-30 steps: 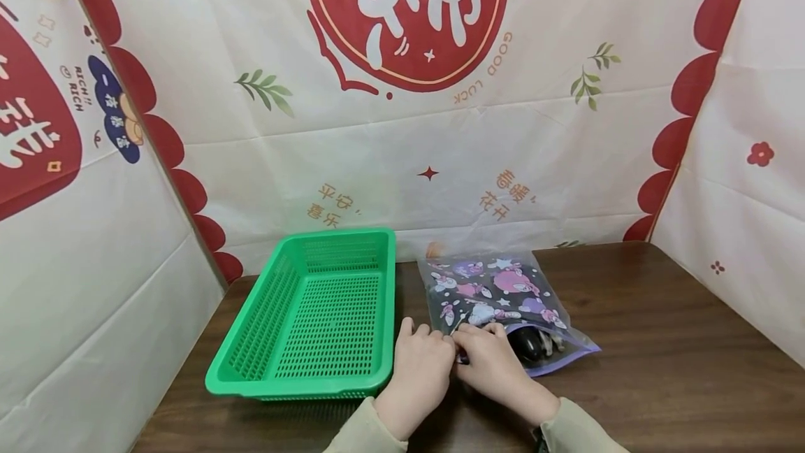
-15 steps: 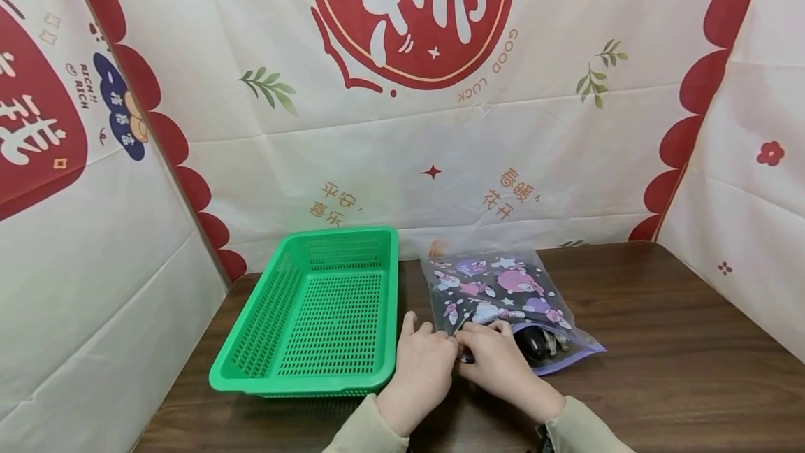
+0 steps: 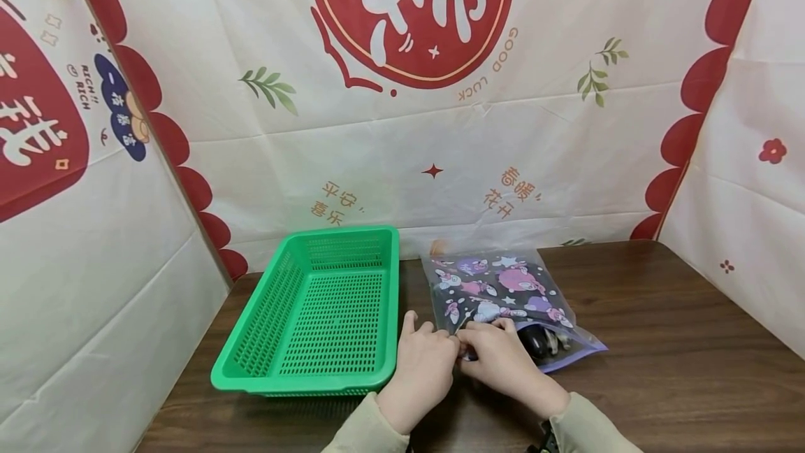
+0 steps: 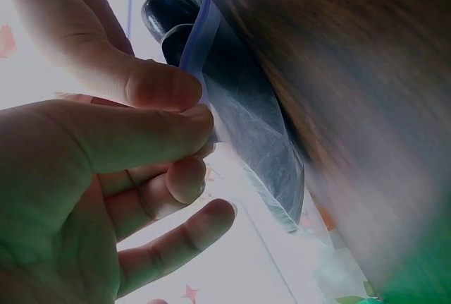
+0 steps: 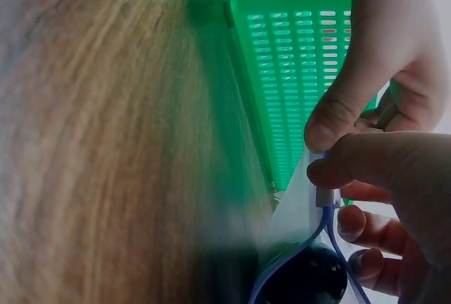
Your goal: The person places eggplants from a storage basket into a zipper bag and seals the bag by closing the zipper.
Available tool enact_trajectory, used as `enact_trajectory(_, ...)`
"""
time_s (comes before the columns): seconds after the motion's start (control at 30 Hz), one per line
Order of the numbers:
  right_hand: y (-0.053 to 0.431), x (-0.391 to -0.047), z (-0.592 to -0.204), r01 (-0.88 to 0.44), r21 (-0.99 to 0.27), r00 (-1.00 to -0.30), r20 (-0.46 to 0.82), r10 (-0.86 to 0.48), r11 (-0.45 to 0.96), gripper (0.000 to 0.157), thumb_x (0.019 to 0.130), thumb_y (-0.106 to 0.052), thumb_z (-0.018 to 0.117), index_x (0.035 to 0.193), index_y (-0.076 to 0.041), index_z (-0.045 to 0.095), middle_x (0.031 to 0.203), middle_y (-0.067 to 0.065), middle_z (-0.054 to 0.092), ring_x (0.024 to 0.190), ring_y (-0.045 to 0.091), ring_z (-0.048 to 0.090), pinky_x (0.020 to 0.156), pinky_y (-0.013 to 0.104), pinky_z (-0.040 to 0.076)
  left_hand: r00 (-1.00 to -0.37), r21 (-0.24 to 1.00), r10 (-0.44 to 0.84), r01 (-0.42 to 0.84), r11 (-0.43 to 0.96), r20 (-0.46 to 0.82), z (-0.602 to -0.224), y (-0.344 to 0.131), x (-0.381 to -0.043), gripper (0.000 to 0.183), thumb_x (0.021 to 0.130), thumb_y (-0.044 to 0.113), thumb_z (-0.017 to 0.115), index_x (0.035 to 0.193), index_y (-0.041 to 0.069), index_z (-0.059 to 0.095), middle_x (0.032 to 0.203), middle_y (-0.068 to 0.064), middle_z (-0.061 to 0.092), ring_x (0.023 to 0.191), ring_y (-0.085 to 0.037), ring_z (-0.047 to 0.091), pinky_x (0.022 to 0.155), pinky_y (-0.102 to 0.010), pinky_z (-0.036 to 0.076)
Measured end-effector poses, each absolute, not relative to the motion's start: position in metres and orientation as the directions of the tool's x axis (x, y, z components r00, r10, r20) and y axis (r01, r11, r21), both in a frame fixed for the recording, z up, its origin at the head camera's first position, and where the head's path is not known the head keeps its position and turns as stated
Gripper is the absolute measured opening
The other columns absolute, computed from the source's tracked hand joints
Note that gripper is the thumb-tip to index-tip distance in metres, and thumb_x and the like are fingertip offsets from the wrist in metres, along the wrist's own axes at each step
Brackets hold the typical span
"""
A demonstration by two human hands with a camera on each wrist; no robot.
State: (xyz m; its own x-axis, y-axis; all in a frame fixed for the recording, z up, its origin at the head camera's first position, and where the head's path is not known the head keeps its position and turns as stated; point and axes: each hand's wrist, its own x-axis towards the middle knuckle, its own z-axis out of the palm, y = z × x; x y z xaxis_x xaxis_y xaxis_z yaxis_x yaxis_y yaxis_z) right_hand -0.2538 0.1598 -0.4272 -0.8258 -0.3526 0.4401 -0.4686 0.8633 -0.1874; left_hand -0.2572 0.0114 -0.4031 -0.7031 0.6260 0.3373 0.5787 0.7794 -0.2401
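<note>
A clear zip bag [image 3: 509, 282] printed with cartoon figures lies on the table, its purple-edged mouth toward me and gaping at the right. Glossy black rounded things [image 4: 169, 13] show inside the opening. My left hand [image 3: 423, 372] pinches the mouth's left corner between thumb and fingers, little finger held away. Right beside it, my right hand [image 3: 499, 362] pinches the purple edge at a small pale slider [image 5: 325, 197]. Below the slider, in the right wrist view, the two purple strips [image 5: 331, 221] part around a black thing. The thumbs nearly meet.
A green perforated basket [image 3: 302, 388] stands on the wooden table [image 3: 660, 355], close to the left of my left hand. A white printed cloth [image 3: 402, 138] hangs behind the table and along both sides.
The whole head view has shifted slightly. Both hands stay pinching at the bag's left corner, with almost no movement.
</note>
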Motion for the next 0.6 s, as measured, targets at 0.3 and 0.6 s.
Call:
enact_trajectory(0.3,0.1619,-0.2539,-0.4260,-0.464,-0.190,-0.840,0.406,-0.361,0.865,0.027,0.061,-0.026,0.068,0.060,-0.032,0.041,0.063,-0.021,0.037,0.058,-0.003,0.035,0.074,0.042,0.026,-0.698,-0.233,0.631,0.587,0.775,0.339,-0.4045,0.0118,-0.2572,0.005,0.069,0.026,0.067,0.070,0.025,0.062,0.063,0.008,0.054,0.062,-0.015,0.045,0.084,-0.049,0.025)
enact_trajectory(0.6,0.1639,-0.2540,-0.4238,-0.464,-0.182,-0.848,0.375,-0.375,0.867,0.025,0.060,-0.027,0.068,0.060,-0.031,0.044,0.060,-0.020,0.037,0.057,-0.002,0.036,0.072,0.040,0.024,-0.704,-0.225,0.630,0.590,0.776,0.327,-0.4033,0.0122,-0.2559,0.007,0.068,0.026,0.067,0.068,0.027,0.060,0.062,0.009,0.053,0.061,-0.014,0.043,0.082,-0.047,0.025)
